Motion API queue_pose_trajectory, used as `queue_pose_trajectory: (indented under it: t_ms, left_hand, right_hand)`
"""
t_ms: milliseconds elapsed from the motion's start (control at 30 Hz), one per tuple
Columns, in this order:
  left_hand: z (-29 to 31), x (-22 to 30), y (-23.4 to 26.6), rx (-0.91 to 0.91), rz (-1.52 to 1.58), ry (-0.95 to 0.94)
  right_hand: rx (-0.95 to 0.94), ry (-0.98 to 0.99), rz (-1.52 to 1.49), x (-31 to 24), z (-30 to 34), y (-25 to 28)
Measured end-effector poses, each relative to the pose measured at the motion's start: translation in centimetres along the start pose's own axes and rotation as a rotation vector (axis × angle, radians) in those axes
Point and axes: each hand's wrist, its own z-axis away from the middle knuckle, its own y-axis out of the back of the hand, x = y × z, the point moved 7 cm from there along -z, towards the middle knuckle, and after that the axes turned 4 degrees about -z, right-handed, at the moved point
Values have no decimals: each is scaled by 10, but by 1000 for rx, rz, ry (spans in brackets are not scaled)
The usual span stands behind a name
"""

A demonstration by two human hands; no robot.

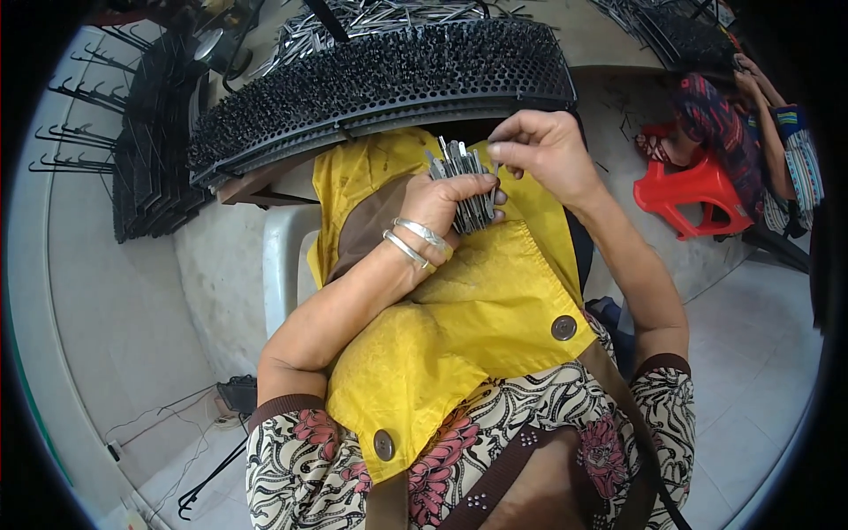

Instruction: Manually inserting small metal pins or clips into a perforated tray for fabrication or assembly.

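My left hand [433, 201] is closed around a fanned bundle of thin, flat metal strips [474, 210], its thumb lying across them. Two silver bangles sit on that wrist. Close beside the bundle's right edge, my right hand [555, 159] pinches one metal strip [495, 166] between thumb and forefinger. Both hands are above the yellow apron [459, 274] over my lap. Just beyond them stands a black perforated rack [380, 88], its holes densely filled with small dark upright pieces.
Loose metal strips [309, 40] lie heaped behind the rack on the table. Black racks with hooks [155, 141] lean at the left wall. A grey plastic chair [287, 256] is under me. At right, another person's arm [777, 132] shows near a red stool [693, 194].
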Motion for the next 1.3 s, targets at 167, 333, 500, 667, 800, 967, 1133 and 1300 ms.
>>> queue_pose_trajectory:
  t_ms: [167,333,500,667,800,967,1133,1300]
  left_hand:
    - [0,-2,7,55,19,24]
    - [-5,-6,9,84,33,25]
    - [-4,-5,12,95,12,29]
    - [-2,-1,10,81,-3,6]
    - [-2,-1,8,80,-12,10]
    - [-2,-1,8,74,-8,25]
    - [0,1,8,73,-3,11]
    - [0,0,2,5,12,-17]
  right_hand:
    - [505,322,138,-22,-15,54]
    - [666,575,325,-32,-32,64]
    - [684,946,670,-41,-39,42]
    - [534,1014,903,-48,-44,21]
    - [463,1009,919,-39,-44,18]
    - [395,818,1154,-24,-46,13]
    - [294,552,582,-35,-15,5]
    - [14,97,-1,-2,0,-7]
